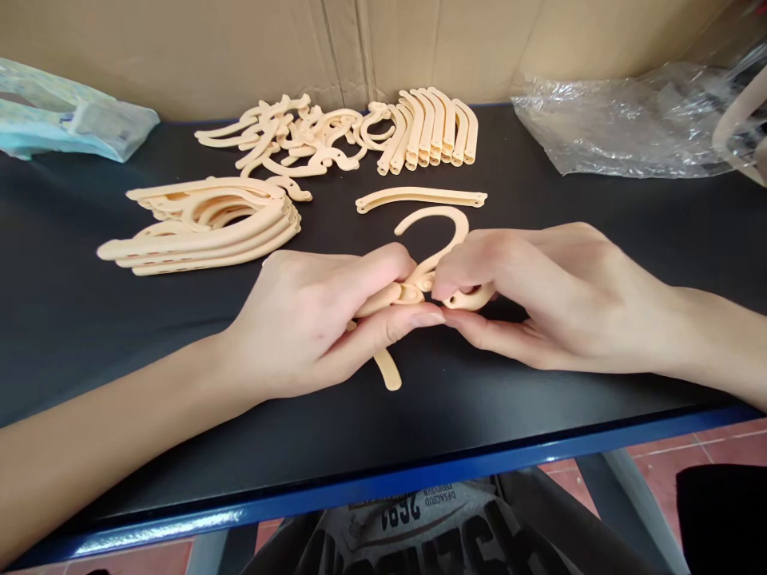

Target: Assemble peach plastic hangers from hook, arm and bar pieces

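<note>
Between my two hands is a cream plastic folding hanger, its curved hook [456,224] rising above my fingers. My left hand [323,307] is closed around the hanger's left arm [383,299], thumb and forefinger pinching near the joint. A flat cream strip [389,371] sticks out below that hand. My right hand [539,291] pinches another curved cream piece [470,299] beside the hook's base. The fingertips of both hands nearly meet, and they hide much of the joint. A single loose hanger arm [423,196] lies just beyond the hook.
Left of centre sits a stack of folded hangers [209,239]. Behind it is a jumbled pile of hooks [300,136], with a row of hanger arms [431,132] alongside. Clear plastic bags [623,120] lie at the back right, a bluish packet [77,116] at the back left. Cardboard [419,48] stands behind.
</note>
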Tool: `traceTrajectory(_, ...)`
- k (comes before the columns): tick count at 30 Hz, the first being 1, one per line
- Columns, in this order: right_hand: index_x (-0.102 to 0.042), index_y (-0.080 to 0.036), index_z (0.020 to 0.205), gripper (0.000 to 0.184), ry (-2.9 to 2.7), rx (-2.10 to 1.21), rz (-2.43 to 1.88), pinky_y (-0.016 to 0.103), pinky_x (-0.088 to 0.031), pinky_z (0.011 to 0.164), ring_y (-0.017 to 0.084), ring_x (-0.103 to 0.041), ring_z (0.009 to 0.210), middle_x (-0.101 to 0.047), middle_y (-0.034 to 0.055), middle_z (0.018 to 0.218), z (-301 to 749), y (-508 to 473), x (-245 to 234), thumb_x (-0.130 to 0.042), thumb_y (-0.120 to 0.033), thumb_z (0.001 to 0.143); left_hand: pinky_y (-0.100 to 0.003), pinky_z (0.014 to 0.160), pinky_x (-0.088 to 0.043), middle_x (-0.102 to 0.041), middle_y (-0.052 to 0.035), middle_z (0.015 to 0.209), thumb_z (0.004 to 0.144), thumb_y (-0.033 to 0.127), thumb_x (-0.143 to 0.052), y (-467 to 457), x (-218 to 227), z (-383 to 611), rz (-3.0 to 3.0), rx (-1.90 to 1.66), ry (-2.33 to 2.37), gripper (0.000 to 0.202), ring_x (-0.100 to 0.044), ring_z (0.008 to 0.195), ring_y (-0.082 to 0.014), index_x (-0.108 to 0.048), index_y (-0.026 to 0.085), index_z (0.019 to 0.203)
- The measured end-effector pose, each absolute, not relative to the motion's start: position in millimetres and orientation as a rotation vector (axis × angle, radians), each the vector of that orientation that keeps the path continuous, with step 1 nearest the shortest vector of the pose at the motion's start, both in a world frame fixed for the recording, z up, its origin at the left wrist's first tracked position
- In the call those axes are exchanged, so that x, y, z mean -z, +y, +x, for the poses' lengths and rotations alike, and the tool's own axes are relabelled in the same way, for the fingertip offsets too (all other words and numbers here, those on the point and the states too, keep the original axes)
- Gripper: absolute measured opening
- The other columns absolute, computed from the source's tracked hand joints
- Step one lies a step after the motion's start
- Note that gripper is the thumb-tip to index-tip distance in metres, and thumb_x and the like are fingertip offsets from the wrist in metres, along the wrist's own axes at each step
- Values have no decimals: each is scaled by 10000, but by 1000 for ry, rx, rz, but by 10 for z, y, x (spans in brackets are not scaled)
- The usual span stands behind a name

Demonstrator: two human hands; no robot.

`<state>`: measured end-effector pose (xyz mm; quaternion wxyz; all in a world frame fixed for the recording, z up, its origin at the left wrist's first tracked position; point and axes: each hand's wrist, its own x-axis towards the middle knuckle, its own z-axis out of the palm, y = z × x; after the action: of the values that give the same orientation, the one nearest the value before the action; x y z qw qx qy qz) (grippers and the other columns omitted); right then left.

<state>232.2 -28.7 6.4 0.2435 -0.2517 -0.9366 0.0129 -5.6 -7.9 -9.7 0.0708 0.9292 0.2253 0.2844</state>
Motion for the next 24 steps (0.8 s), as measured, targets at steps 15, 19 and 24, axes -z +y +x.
traceTrajectory(15, -560, -162, 1003, 96, -2540, -38, -668, 250, -381, 486, 102, -570, 635, -662, -3, 809, 2292, -312, -34, -546, -94, 936, -228, 480, -244, -482, 91, 594, 1077, 452, -443, -84, 111, -57, 2825, -789, 660, 358, -348, 444, -60, -553, 179, 873)
traceTrajectory(19, -562, -174, 989, 64, -2511, 98, -715, 248, -273, 419, 92, -553, 567, -652, -31, 748, 2272, -334, 2, -518, -133, 966, -247, 469, -247, -554, 77, 620, 1072, 478, -438, -67, 142, -57, 2832, -794, 694, 357, -436, 452, -70, -586, 196, 910)
traceTrajectory(24, -564, -148, 1030, 100, -2545, 178, -660, 246, -276, 430, 98, -632, 654, -731, 10, 864, 2273, -331, 39, -506, -93, 969, -256, 453, -251, -597, 66, 641, 1082, 488, -387, -67, 164, -65, 2860, -777, 727, 367, -483, 455, -90, -562, 206, 926)
